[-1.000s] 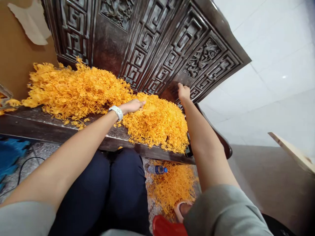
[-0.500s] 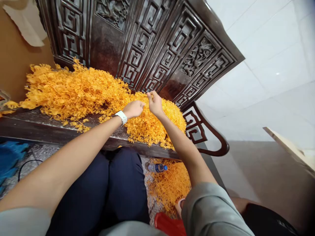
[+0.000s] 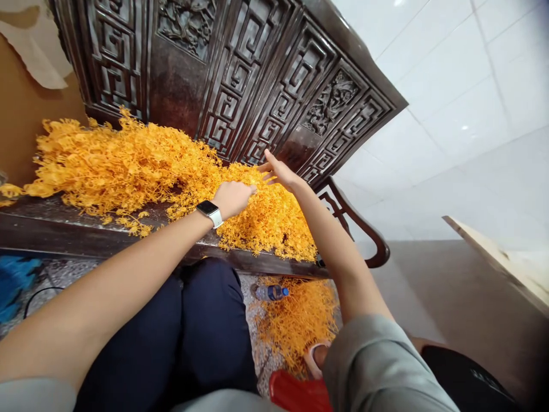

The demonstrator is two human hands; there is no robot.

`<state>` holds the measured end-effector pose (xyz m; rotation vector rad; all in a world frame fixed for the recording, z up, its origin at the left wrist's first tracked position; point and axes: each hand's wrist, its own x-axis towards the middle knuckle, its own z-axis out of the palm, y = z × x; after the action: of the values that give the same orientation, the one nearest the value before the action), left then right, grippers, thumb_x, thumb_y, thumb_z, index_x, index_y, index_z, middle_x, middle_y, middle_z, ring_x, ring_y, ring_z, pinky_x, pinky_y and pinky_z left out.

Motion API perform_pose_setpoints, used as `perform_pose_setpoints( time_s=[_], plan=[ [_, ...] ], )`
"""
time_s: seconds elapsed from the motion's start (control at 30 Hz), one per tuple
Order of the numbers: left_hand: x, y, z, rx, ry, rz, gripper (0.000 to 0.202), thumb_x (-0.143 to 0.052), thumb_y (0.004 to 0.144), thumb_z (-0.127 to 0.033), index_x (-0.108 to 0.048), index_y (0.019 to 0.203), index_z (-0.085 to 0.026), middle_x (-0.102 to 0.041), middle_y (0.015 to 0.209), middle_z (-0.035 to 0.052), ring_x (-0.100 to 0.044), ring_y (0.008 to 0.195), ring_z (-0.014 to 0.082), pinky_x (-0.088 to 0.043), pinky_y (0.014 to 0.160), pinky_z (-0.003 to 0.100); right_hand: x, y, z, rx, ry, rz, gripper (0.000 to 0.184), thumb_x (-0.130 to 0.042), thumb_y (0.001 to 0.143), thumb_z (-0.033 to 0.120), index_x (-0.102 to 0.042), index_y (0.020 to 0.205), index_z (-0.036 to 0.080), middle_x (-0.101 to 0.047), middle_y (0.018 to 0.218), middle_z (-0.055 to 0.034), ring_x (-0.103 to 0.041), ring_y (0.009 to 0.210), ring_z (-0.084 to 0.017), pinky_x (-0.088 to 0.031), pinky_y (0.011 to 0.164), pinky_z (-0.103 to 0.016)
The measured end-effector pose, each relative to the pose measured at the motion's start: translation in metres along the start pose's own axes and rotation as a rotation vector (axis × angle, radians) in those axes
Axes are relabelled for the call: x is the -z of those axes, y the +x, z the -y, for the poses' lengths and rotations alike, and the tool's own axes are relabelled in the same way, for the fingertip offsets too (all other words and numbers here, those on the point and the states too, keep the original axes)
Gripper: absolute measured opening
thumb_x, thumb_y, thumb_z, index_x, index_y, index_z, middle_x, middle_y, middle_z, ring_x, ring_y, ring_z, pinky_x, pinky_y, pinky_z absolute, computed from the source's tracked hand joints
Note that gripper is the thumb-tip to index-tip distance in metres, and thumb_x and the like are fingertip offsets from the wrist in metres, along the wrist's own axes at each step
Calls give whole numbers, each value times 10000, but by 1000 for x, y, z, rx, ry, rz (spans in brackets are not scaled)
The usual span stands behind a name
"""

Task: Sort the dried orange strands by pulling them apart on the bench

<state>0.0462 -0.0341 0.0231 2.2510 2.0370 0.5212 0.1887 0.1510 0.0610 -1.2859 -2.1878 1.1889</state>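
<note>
Orange-yellow plastic flower pieces (image 3: 128, 166) lie in a long heap along the dark wooden bench seat (image 3: 86, 226). Over the right part of the heap is my left hand (image 3: 234, 198), back up, a white-strapped watch (image 3: 209, 212) on its wrist. Its fingers are curled closed; whatever is between them is hidden or too small to name. Just right of it and slightly higher, my right hand (image 3: 277, 170) is open with the fingers spread, above the same pieces, and nothing shows in it.
Behind the heap rises the bench's carved back (image 3: 240, 86), with a curved armrest (image 3: 377, 246) at the right. Below the seat are a water bottle (image 3: 271, 293), more orange pieces (image 3: 300, 320) and a red object (image 3: 295, 392). Cardboard (image 3: 26, 109) stands at the left.
My right hand has gone from closed fingertips to spread fingers. My left wrist has turned so that the watch face shows. The view has shifted slightly.
</note>
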Motion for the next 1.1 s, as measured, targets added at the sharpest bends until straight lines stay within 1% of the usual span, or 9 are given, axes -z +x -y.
perform_pose_setpoints(
  time_s=[0.1,0.23,0.47,0.63,0.7,0.8,0.93,1.03,1.1],
  plan=[
    [-4,1,-2,-42,45,14,458,-413,1016,-118,-730,1338,-193,-798,1052,209,-771,1044,374,-523,813,421,-23,-23,7,168,-171,205,705,-583,874,867,-633,742,176,-577,673,-35,-484,610,-141,-379,586,-286],
    [-7,2,-7,-60,32,62,400,-453,1012,-140,-759,1267,-175,-800,1048,215,-775,1057,381,-513,794,404,-27,-20,9,461,-499,58,558,-591,1002,622,-551,664,181,-477,598,4,-408,611,-126,-337,632,-292],
    [3,1,-7,-4,25,-35,390,-455,1027,-176,-758,1274,-188,-805,1027,206,-781,1015,387,-519,779,412,35,13,-1,262,-965,-184,244,-636,998,286,-690,807,146,-743,903,-202,-671,932,-309,-445,905,-385],
    [11,-2,4,158,-67,-137,437,-345,1082,-254,-727,1246,-119,-791,989,236,-784,951,400,-544,744,438,56,6,-13,224,-864,-337,362,-613,1024,436,-715,1042,89,-712,1072,-233,-648,1068,-341,-471,962,-421],
    [9,-1,8,181,-60,-138,474,-305,1102,-287,-715,1265,-112,-786,984,243,-783,944,404,-547,745,445,44,0,-9,258,-816,-351,490,-466,1079,554,-698,1030,124,-696,1062,-182,-633,1045,-290,-478,944,-391],
    [5,2,7,148,-41,-103,419,-375,1085,-271,-703,1314,-147,-789,1012,227,-775,983,401,-545,783,448,8,-18,5,389,-548,-230,663,-259,1084,705,-643,927,188,-660,920,-87,-598,853,-203,-470,797,-333],
    [6,7,2,325,-222,-149,406,-368,1076,-244,-711,1252,-116,-781,1088,251,-758,1025,383,-537,812,437,-45,-50,22,513,-275,-212,660,-485,936,866,-536,824,218,-536,718,-5,-479,686,-155,-360,666,-312],
    [7,10,7,357,-301,-191,408,-361,1079,-265,-720,1198,-110,-775,1098,257,-746,1003,386,-520,805,439,-70,-61,21,476,-261,-149,722,-410,920,918,-478,744,221,-497,670,-3,-448,666,-155,-328,647,-318],
    [6,12,14,340,-299,-206,397,-367,1088,-295,-717,1171,-126,-771,1055,240,-735,958,370,-498,791,427,-72,-53,16,501,-188,-126,753,-361,905,945,-447,707,224,-479,683,-11,-437,680,-156,-328,644,-316]
  ],
)
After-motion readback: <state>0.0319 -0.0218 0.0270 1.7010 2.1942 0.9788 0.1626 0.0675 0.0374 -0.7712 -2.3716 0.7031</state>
